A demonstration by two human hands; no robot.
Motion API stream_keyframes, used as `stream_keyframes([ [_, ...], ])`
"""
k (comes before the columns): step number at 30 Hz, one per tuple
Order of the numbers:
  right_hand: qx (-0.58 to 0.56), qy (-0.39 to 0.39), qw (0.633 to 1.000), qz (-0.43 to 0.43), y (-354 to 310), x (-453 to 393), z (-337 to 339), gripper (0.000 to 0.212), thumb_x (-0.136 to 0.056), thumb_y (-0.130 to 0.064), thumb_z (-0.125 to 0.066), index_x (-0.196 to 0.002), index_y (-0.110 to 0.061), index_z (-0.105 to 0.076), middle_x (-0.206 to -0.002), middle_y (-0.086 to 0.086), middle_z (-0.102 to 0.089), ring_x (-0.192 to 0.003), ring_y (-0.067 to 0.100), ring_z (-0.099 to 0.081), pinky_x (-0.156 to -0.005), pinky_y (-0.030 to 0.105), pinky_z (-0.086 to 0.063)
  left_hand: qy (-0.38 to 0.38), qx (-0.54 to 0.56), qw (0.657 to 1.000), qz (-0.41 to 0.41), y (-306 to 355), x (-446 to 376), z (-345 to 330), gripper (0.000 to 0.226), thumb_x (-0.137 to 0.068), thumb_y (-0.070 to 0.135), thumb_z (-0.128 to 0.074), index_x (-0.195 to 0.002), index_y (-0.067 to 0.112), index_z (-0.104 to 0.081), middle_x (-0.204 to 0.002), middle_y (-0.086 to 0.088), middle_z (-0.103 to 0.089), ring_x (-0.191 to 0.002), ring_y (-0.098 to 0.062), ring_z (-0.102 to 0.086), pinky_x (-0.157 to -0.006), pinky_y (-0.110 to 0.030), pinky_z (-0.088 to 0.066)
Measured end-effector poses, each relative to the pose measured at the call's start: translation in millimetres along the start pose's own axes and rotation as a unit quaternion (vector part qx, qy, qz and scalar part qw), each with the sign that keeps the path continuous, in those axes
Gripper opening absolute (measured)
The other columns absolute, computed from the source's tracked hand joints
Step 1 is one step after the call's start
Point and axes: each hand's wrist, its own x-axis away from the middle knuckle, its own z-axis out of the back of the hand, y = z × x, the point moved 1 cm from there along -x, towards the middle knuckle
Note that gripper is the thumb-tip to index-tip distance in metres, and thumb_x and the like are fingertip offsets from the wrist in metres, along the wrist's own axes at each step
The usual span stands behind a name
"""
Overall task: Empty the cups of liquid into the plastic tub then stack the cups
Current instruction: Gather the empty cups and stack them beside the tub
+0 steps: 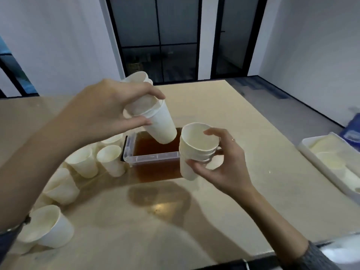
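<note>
Left hand (109,112) grips a short stack of white paper cups (155,121) near the rim, thumb below and fingers curled over the top — the stack is tilted, base pointing down and right, held over the plastic tub (153,158). More rims of nested cups show behind the hand's fingers.

Right hand (222,164) holds a second stack (192,152), upright and leaning slightly, just right of the tub. Fingers wrap its far side, thumb pressed on the near side below the rims. Several rolled rims sit one above the other; the top cup's inside looks pale and dry.

Tub: clear, rectangular, with a hinged clip on its left end, partly filled with amber-brown liquid. It stands mid-table on the tan tabletop (243,201).

Loose cups (111,160) stand in a cluster left of the tub — white, plain, mouths up, some leaning in the wide-angle view; their contents cannot be made out. One more cup (48,227) sits at the near-left edge.

A white tray (311,152) lies at the right edge of the table.
</note>
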Motion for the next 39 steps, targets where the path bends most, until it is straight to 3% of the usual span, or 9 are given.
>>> stream_keyframes([
  [3,0.044,0.037,0.998,-0.023,16,-1,44,0.066,-0.065,-0.035,-0.086,-0.118,-0.015,-0.051,-0.119,-0.01,-0.058,-0.095,0.009,-0.056,-0.067,0.018,-0.05,-0.002,0.018,0.999,-0.038,19,-40,-23,0.045,-0.082,0.05,-0.066,-0.124,0.039,-0.054,-0.108,0.009,-0.067,-0.087,-0.019,-0.065,-0.067,-0.046,-0.055],
  [12,0.222,0.096,0.959,-0.146,103,13,187,0.07,-0.068,-0.039,-0.082,-0.124,-0.024,-0.043,-0.105,-0.002,-0.059,-0.084,0.021,-0.06,-0.064,0.045,-0.054,-0.052,0.096,0.983,-0.15,82,-152,-107,0.045,-0.082,0.038,-0.073,-0.122,0.038,-0.052,-0.114,0.009,-0.061,-0.094,-0.017,-0.059,-0.073,-0.043,-0.052],
  [16,0.328,0.152,0.897,-0.253,155,11,269,0.067,-0.073,-0.04,-0.08,-0.124,-0.022,-0.041,-0.107,0.013,-0.064,-0.093,0.034,-0.061,-0.068,0.036,-0.045,-0.071,0.139,0.975,-0.159,117,-197,-149,0.043,-0.081,0.033,-0.074,-0.12,0.033,-0.056,-0.109,0.011,-0.06,-0.09,-0.016,-0.055,-0.069,-0.038,-0.048],
  [19,0.363,0.206,0.825,-0.381,204,22,321,0.067,-0.073,-0.046,-0.076,-0.122,-0.019,-0.038,-0.112,0.018,-0.063,-0.102,0.04,-0.06,-0.077,0.046,-0.049,-0.1,0.233,0.955,-0.151,143,-227,-177,0.042,-0.078,0.026,-0.076,-0.117,0.029,-0.059,-0.098,0.024,-0.057,-0.085,-0.006,-0.054,-0.071,-0.03,-0.046],
  [22,0.345,0.221,0.778,-0.476,246,42,347,0.074,-0.069,-0.056,-0.073,-0.122,-0.018,-0.038,-0.116,0.02,-0.062,-0.104,0.044,-0.059,-0.086,0.052,-0.05,-0.118,0.345,0.926,-0.096,168,-253,-207,0.045,-0.074,0.024,-0.08,-0.115,0.028,-0.063,-0.106,0.016,-0.063,-0.095,-0.008,-0.058,-0.08,-0.027,-0.049],
  [26,0.292,0.161,0.791,-0.514,282,48,347,0.079,-0.073,-0.054,-0.075,-0.129,-0.011,-0.04,-0.124,0.019,-0.059,-0.109,0.041,-0.057,-0.09,0.051,-0.049,-0.131,0.469,0.874,-0.01,202,-286,-250,0.047,-0.073,0.026,-0.084,-0.116,0.021,-0.065,-0.12,0.007,-0.061,-0.112,-0.009,-0.055,-0.092,-0.025,-0.047],
  [30,0.256,0.029,0.811,-0.526,307,38,340,0.082,-0.072,-0.053,-0.077,-0.132,-0.013,-0.037,-0.12,0.015,-0.056,-0.102,0.034,-0.058,-0.08,0.05,-0.056,-0.146,0.496,0.855,0.038,243,-307,-288,0.051,-0.073,0.022,-0.083,-0.119,0.016,-0.062,-0.125,-0.004,-0.055,-0.109,-0.02,-0.052,-0.082,-0.026,-0.047],
  [36,0.203,-0.125,0.815,-0.528,308,21,358,0.075,-0.074,-0.04,-0.08,-0.135,-0.017,-0.042,-0.124,0.011,-0.051,-0.104,0.027,-0.055,-0.083,0.038,-0.053,-0.176,0.367,0.913,-0.026,300,-313,-334,0.059,-0.072,0.027,-0.081,-0.125,0.021,-0.055,-0.127,-0.006,-0.058,-0.114,-0.025,-0.054,-0.092,-0.038,-0.047],
  [39,0.162,-0.122,0.831,-0.518,302,26,372,0.096,-0.045,-0.064,-0.086,-0.128,-0.032,-0.049,-0.12,0.001,-0.054,-0.102,0.019,-0.056,-0.078,0.031,-0.049,-0.187,0.287,0.935,-0.088,321,-314,-342,0.064,-0.075,0.03,-0.078,-0.132,0.026,-0.048,-0.127,-0.004,-0.059,-0.116,-0.026,-0.054,-0.089,-0.037,-0.041],
])
